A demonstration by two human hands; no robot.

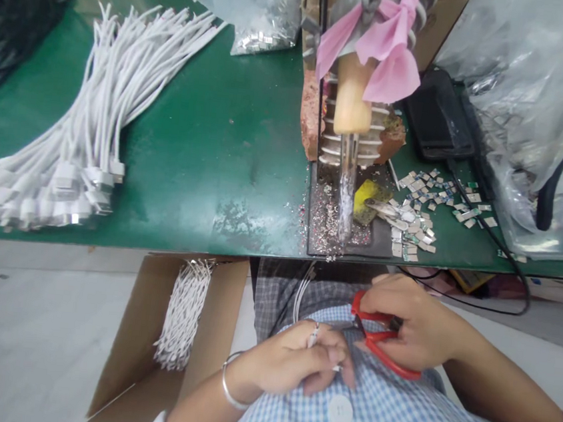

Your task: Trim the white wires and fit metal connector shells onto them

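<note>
My right hand (414,329) is closed around red-handled scissors (379,339), held close to my chest below the table edge. My left hand (295,363), a silver bangle on its wrist, pinches the end of a thin white cable (301,294) that runs up toward the table edge. The scissor tips point at the cable end between my left fingers. Both hands hover over my blue checked shirt.
A soldering iron on a stand (352,118) with pink cloth sits at the green table's (209,136) front edge. Small metal connector pieces (425,213) lie to its right. A pile of white USB cables (83,130) lies left. A cardboard box (167,340) below holds bundled white cables.
</note>
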